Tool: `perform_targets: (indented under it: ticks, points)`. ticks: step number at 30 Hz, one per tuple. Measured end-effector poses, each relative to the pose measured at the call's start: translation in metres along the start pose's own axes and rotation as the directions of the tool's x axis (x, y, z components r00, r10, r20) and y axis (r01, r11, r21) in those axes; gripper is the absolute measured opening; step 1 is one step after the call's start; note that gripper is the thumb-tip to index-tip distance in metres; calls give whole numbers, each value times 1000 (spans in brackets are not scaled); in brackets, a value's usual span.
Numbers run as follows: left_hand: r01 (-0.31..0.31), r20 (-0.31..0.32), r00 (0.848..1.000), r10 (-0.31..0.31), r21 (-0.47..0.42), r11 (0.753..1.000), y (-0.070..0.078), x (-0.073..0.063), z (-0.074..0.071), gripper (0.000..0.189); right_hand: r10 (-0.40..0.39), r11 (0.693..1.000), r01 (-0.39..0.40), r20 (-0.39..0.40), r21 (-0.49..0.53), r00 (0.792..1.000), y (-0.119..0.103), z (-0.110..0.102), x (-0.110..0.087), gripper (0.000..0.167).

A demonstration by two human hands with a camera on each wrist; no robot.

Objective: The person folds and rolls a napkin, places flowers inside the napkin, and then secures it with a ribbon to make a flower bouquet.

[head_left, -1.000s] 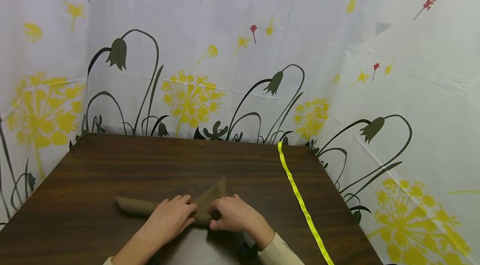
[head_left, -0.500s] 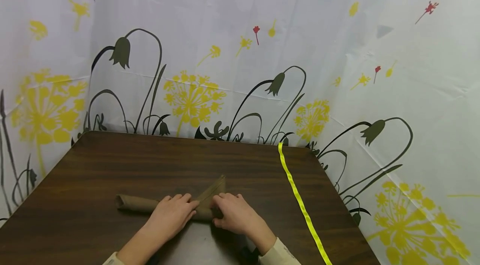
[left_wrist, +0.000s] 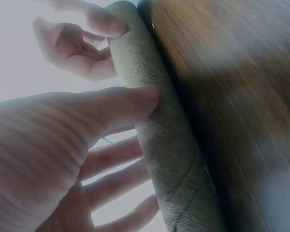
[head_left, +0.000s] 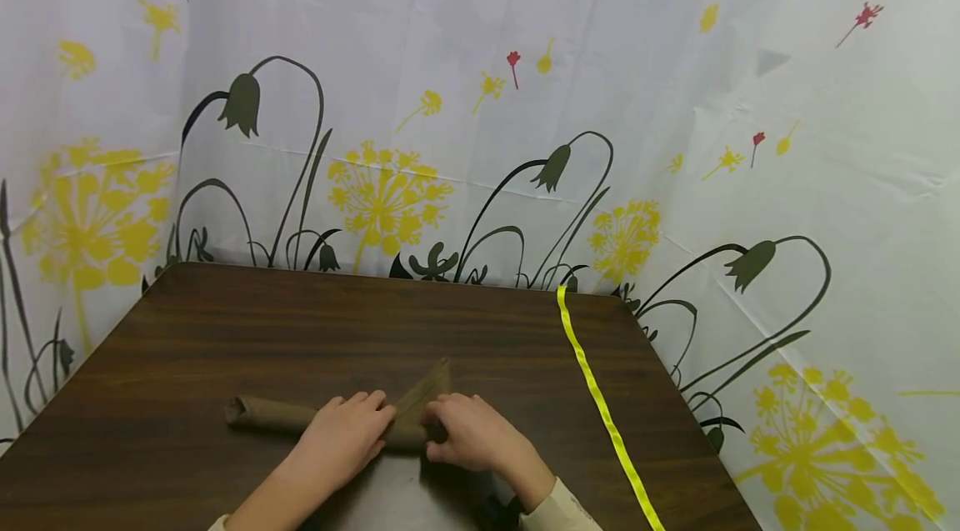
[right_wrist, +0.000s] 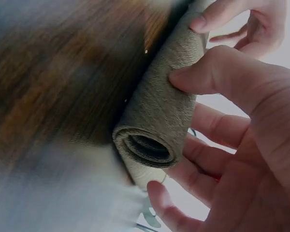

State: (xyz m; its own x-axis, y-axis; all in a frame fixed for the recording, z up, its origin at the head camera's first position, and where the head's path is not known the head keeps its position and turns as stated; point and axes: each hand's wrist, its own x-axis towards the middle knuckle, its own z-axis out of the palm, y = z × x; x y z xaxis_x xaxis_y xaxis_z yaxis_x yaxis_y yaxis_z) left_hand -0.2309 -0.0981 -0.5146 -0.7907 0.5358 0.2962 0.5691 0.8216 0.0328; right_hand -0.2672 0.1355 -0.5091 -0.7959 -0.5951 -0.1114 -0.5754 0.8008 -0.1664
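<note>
A brown cloth (head_left: 273, 415), rolled into a tube, lies across the table, with a flat pointed corner (head_left: 435, 381) sticking out on its far side. My left hand (head_left: 341, 439) grips the middle of the roll, its thumb pressed on the near side in the left wrist view and its fingers over the far side. My right hand (head_left: 472, 435) holds the roll near its right end, thumb against the cloth (right_wrist: 154, 92) and fingers behind it. In the right wrist view that end shows a hollow spiral of layers. Both hands are close together.
The dark wood-grain table (head_left: 300, 314) has a yellow ribbon-like strip (head_left: 600, 406) running from its far edge toward the near right. A white curtain (head_left: 465, 14) printed with flowers hangs behind and beside the table.
The hands and the cloth roll shift slightly, and the flat corner sits a little lower in the head view. Both hands keep their hold on the roll.
</note>
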Motion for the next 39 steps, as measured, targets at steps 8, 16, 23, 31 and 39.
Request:
perform_targets:
  ticks: [8, 16, 23, 31, 39]
  points:
    - [85, 95, 993, -73, -135, 987, -1, 5, -2, 14, 21, 994, -22, 18, 108, 1000, 7, 0, 1, 29]
    - [97, 107, 991, -82, -144, 985, -5, 7, 0, 17, 42, 996, -37, -59, 77, 997, 12, 5, 1, 35]
    - [88, 154, 986, -61, -171, 981, -7, 8, -2, 23, 44, 998, -42, -33, 40, 998, 8, 3, 1, 30]
    - [92, 194, 980, -47, -229, 969, -10, 5, -1, 35, 35, 996, -38, 42, 82, 999, 7, -2, -2, 29]
    - [17, 74, 997, -9, -109, 994, -9, 4, 2, 26, 61, 987, -70, 69, 144, 996, 9, -7, 1, 35]
